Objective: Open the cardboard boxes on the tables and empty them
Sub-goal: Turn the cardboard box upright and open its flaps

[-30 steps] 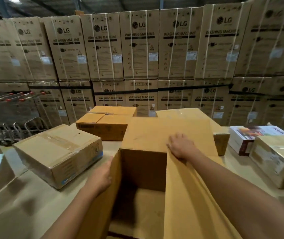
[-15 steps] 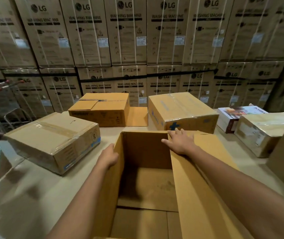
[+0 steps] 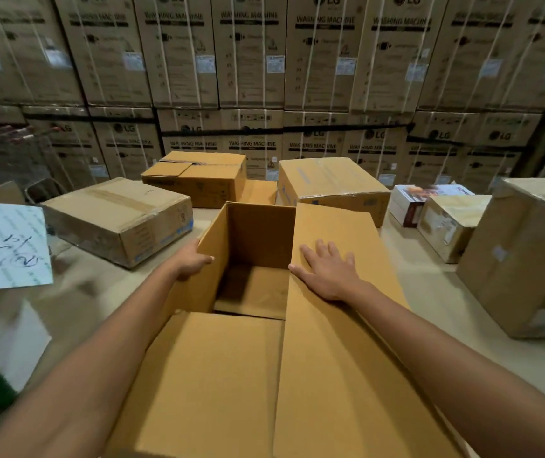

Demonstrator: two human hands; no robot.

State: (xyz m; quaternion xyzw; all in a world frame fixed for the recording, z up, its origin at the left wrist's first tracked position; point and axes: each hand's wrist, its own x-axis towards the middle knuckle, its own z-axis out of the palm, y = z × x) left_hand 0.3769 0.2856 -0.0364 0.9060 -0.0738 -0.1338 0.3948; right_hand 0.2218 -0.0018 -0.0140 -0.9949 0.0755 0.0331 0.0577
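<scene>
Since the earlier frame the right hand (image 3: 329, 274) has slid back along the right flap (image 3: 340, 352) of the open box (image 3: 258, 239), away from its far corner and toward the person. A near flap (image 3: 211, 375) now shows lying across the near part of the opening. That box stands on the table (image 3: 436, 292) directly in front of the person, its long axis running straight away from them, and the uncovered part of the opening lies between the two hands. What shows of its floor is bare cardboard, so it looks emptied. The right hand lies flat, fingers spread, palm pressing the flap. The left hand (image 3: 192, 262) grips the left wall at its top edge, thumb hooked inside, fingers hidden outside. Farther out, the left taped box (image 3: 116, 216) sits near the left hand, and the far taped box (image 3: 330, 183) stands just behind the open box's far right corner, on the right hand's side. Either could come next; the left one looks the shorter reach.
</scene>
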